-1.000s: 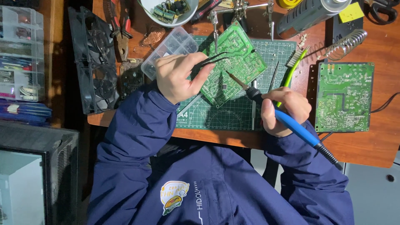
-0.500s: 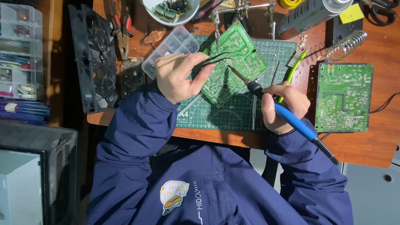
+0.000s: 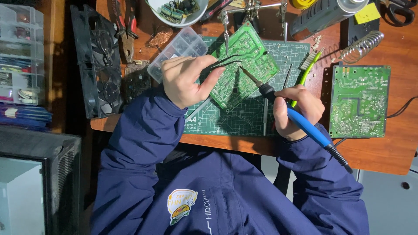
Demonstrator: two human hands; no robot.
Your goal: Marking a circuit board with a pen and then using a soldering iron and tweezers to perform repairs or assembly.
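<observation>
A green circuit board (image 3: pixel 244 69) stands tilted over a green cutting mat (image 3: pixel 226 122), clamped in a helping-hands stand (image 3: pixel 252 11). My left hand (image 3: pixel 187 80) pinches black tweezers (image 3: pixel 224 61) whose tips reach the board's upper left area. My right hand (image 3: pixel 294 111) grips a blue-handled soldering iron (image 3: pixel 300 124); its metal tip touches the board near the tweezers' tips. Both arms wear dark blue sleeves.
A second green circuit board (image 3: pixel 359 100) lies at the right on the wooden desk (image 3: pixel 392 152). A clear parts box (image 3: pixel 178 50), a white bowl of components (image 3: pixel 176 11), pliers (image 3: pixel 126 26), black fans (image 3: pixel 98 61), a coiled iron stand (image 3: pixel 361 48) and a green brush (image 3: pixel 307 72) surround the mat.
The soldering iron's tip has moved up and left across the board toward the tweezers. My left hand holds almost still.
</observation>
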